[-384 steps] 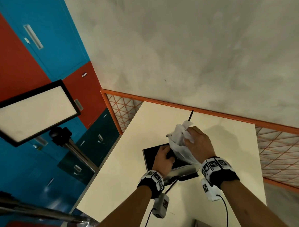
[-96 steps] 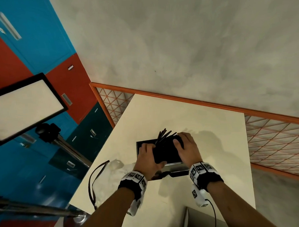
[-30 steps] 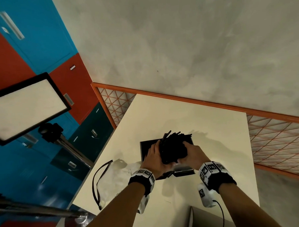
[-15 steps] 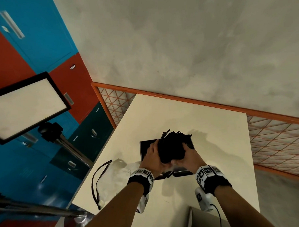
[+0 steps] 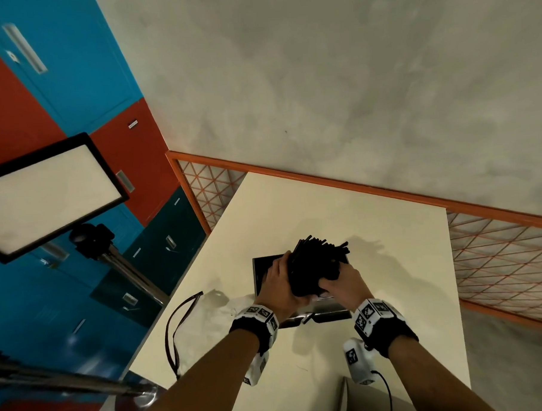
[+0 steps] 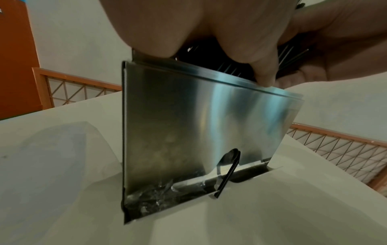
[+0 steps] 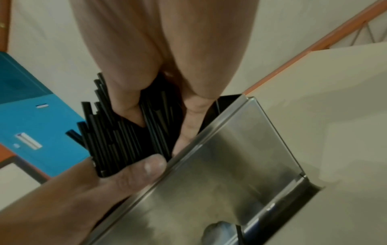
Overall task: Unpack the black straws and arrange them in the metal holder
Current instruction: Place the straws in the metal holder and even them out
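Both hands, the left hand (image 5: 279, 282) and right hand (image 5: 340, 284), clasp the bundle of thin black plastic straws (image 5: 316, 265) from either side, squeezing it tidy over the open top of the shiny rectangular metal holder (image 6: 199, 132) on the cream worktop (image 5: 373, 232), seemingly so the lower ends drop in together.

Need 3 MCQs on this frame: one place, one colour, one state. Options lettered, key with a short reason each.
1. Where does the empty plastic bag lie?
A. on the table left of the metal holder
B. inside the holder
C. on the floor

2. What colour are the straws?
A. white
B. black
C. red

3. What are the hands doing?
A. both grip the straw bundle
B. both rest flat on the table
C. only the left touches the straws

Key: 1 A, the bag sits on the table left of the metal holder. 2 B, every straw is black. 3 A, left hand and right hand wrap the bundle over the holder's opening.
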`<state>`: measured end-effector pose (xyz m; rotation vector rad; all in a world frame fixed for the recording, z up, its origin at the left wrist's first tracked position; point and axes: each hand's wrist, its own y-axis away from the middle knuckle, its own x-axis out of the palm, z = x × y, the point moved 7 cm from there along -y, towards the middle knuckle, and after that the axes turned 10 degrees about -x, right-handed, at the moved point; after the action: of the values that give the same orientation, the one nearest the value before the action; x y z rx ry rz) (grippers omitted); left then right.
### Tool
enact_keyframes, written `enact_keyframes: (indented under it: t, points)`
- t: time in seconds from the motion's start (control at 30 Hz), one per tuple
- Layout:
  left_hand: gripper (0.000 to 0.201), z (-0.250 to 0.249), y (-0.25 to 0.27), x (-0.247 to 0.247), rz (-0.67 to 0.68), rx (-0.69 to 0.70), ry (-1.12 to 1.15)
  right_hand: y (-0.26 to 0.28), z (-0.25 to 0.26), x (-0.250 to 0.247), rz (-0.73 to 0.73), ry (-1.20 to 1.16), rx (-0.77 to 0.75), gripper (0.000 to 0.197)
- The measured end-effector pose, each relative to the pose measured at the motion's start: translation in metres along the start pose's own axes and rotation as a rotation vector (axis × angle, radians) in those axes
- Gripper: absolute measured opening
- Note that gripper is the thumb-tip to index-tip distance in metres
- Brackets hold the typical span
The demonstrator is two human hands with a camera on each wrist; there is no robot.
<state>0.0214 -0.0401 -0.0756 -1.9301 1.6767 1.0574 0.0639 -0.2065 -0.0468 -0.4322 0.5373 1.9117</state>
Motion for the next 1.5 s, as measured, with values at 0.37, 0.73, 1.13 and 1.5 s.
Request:
enact_keyframes:
  t: [0.37,0.73,1.13,1.5]
  points:
    - [0.111,-0.014,-0.012,-0.001,0.055,0.117,-0.118,0.003,-0.011,0.006,-0.110,-0.719,0.225,0.024]
    - [0.101,-0.005,-0.012,0.007,0.051,0.099,-0.183,0.003,-0.019,-0.021,-0.057,-0.262,0.197,0.018]
    - [0.096,0.007,-0.009,0.005,0.051,0.077,-0.097,0.005,0.002,-0.020,0.296,0.588,-0.180,0.020]
    - [0.098,0.009,-0.006,0.004,0.042,0.039,-0.064,0.000,0.012,0.003,0.659,0.837,-0.174,0.025]
